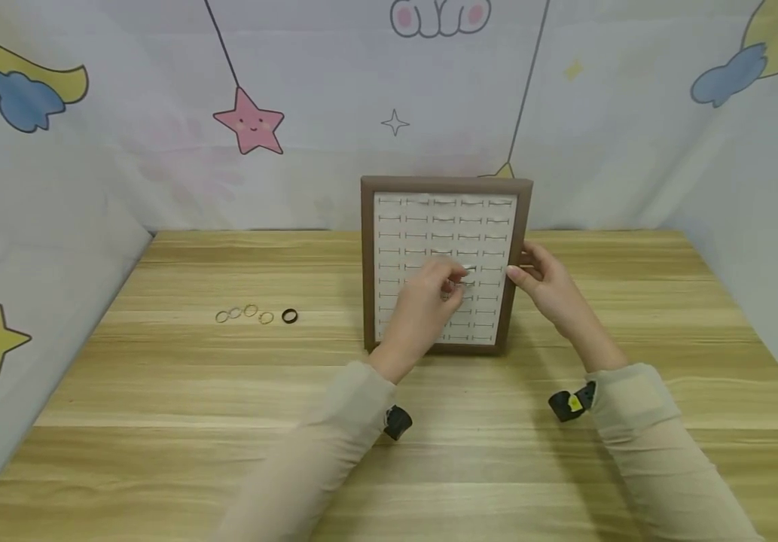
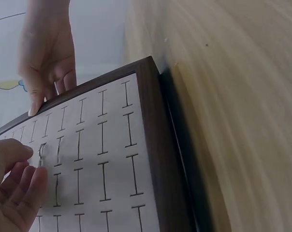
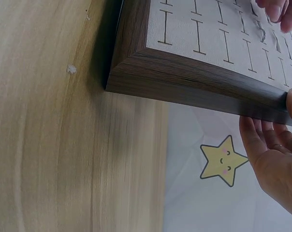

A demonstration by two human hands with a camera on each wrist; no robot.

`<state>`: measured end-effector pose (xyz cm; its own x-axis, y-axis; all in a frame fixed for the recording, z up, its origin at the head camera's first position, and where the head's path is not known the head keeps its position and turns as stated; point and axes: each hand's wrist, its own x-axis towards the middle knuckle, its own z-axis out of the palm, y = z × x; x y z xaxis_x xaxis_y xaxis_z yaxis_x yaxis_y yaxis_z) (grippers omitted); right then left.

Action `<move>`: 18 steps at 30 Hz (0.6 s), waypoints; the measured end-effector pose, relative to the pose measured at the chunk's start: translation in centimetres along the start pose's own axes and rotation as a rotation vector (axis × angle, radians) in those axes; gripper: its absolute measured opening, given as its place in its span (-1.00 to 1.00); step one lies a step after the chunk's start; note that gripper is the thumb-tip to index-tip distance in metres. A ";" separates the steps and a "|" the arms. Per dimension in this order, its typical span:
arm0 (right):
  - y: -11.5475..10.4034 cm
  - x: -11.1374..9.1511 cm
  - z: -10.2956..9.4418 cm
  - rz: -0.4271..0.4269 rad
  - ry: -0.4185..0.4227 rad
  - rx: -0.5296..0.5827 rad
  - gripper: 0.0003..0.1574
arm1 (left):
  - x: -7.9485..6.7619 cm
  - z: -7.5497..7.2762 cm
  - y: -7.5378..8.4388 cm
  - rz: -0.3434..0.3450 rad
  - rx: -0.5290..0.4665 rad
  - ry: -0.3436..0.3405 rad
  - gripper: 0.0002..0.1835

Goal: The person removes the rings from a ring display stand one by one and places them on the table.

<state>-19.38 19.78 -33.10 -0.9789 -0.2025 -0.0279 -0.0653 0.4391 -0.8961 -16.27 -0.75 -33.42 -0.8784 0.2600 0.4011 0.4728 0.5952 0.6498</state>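
Note:
A ring display board (image 1: 368,263) with a brown frame and a pale slotted panel stands upright on the table. My right hand (image 1: 551,290) holds its right edge, thumb on the front and fingers behind, as the right wrist view (image 3: 276,159) also shows. My left hand (image 1: 425,305) is in front of the panel, its thumb and fingertips bent and a little apart. In the left wrist view, a thin ring (image 2: 41,152) sits at a slot right by the left fingertips. The right wrist view shows that ring (image 3: 262,34) apart from the fingers.
Several thin rings (image 1: 251,310) and one black ring (image 1: 290,316) lie on the wooden table (image 1: 226,421), left of the board. A patterned cloth (image 1: 334,98) hangs behind the table and along its sides. Small white bits (image 3: 71,69) lie near the board's base.

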 end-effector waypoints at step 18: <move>-0.1 -0.1 0.1 -0.007 0.002 -0.002 -0.22 | 0.0 1.7 0.4 0.032 0.292 0.057 -0.87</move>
<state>-19.30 19.62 -33.05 -0.9788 -0.2035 -0.0209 -0.0723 0.4399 -0.8951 -16.27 0.78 -34.29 -0.8541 0.2441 0.4592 0.4529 0.7831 0.4261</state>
